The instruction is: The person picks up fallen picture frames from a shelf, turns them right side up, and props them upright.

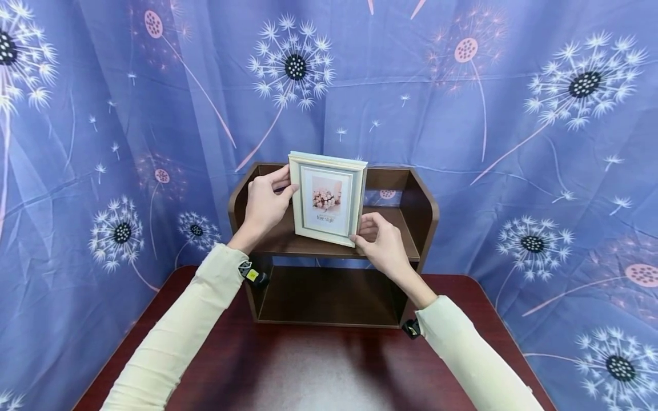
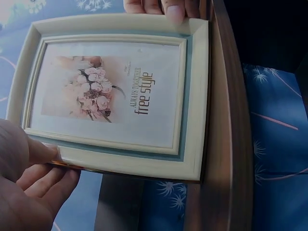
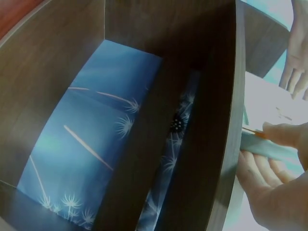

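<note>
A cream picture frame with a grey-blue inner border and a flower print stands upright, slightly tilted, at the upper level of a brown two-tier shelf. My left hand pinches its left edge, thumb on the front and fingers behind. On the lower right edge, my right hand grips it the same way. The left wrist view shows the frame close up, its bottom edge near the shelf board. In the right wrist view the frame is partly hidden by the shelf and looks washed out.
The shelf stands on a dark red table, with raised side panels on both sides of its upper level. Behind it and at the sides hangs a blue curtain with dandelion prints.
</note>
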The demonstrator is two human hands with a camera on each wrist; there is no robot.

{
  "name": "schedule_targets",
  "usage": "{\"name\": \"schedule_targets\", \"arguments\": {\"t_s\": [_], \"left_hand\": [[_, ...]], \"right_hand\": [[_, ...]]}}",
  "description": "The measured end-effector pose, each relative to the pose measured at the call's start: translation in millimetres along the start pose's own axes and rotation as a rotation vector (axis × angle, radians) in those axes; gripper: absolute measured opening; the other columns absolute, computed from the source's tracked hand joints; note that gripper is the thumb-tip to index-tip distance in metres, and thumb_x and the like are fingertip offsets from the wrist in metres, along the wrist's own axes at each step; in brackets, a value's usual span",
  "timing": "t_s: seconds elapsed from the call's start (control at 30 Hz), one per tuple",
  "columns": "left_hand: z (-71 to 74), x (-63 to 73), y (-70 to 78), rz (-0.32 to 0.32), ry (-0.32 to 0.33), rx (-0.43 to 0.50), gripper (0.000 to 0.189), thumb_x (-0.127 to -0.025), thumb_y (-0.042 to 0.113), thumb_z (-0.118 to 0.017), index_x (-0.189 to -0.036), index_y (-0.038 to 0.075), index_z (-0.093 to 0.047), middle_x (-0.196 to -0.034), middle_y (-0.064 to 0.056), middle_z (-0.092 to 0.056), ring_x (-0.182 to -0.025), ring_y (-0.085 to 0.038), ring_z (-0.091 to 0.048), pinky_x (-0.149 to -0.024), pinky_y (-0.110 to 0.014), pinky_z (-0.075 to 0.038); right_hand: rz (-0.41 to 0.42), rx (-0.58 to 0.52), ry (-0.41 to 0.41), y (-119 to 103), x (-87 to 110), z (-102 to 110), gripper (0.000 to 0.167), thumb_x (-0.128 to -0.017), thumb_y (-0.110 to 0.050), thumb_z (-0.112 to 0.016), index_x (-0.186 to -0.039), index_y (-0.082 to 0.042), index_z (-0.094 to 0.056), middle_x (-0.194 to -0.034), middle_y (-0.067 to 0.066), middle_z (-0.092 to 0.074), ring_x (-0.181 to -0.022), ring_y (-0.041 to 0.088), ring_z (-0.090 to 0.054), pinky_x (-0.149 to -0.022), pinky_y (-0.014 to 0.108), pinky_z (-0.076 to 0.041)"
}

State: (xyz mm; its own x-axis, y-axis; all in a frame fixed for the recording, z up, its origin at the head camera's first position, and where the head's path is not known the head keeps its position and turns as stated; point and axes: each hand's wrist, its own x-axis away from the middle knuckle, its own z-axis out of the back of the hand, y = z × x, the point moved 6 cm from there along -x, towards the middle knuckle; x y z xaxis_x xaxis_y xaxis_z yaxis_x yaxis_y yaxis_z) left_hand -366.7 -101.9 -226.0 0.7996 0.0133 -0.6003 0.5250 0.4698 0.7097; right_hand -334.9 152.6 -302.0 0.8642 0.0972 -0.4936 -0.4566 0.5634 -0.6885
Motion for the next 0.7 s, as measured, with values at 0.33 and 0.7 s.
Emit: {"name": "schedule_targets", "arguments": {"t_s": [0.33, 0.7], "left_hand": [[-14.4, -27.0, -10.4, 0.081, -0.053, -0.043, 0.054, -0.103, 0.012, -0.066, -0.155, 0.014, -0.053, -0.135, -0.018, -0.072, -0.122, -0.028, -0.073, -0.103, -0.041, -0.060], [-33.8, -46.4, -16.6, 0.138, -0.115, -0.001, 0.052, -0.105, 0.008, -0.060, -0.156, 0.014, -0.052, -0.135, -0.017, -0.072, -0.124, -0.029, -0.072, -0.103, -0.043, -0.059]], "right_hand": [[0.027, -0.049, -0.089, -10, 0.9, -8, 0.032, -0.090, -0.012, -0.084, -0.115, -0.004, -0.064, -0.108, 0.015, -0.080, -0.100, 0.029, -0.079, -0.090, 0.046, -0.064], [0.073, -0.024, -0.152, -28, -4.1, -32, 0.035, -0.090, -0.017, -0.084, -0.120, -0.005, -0.072, -0.102, 0.013, -0.080, -0.089, 0.025, -0.080, -0.076, 0.039, -0.065]]}}
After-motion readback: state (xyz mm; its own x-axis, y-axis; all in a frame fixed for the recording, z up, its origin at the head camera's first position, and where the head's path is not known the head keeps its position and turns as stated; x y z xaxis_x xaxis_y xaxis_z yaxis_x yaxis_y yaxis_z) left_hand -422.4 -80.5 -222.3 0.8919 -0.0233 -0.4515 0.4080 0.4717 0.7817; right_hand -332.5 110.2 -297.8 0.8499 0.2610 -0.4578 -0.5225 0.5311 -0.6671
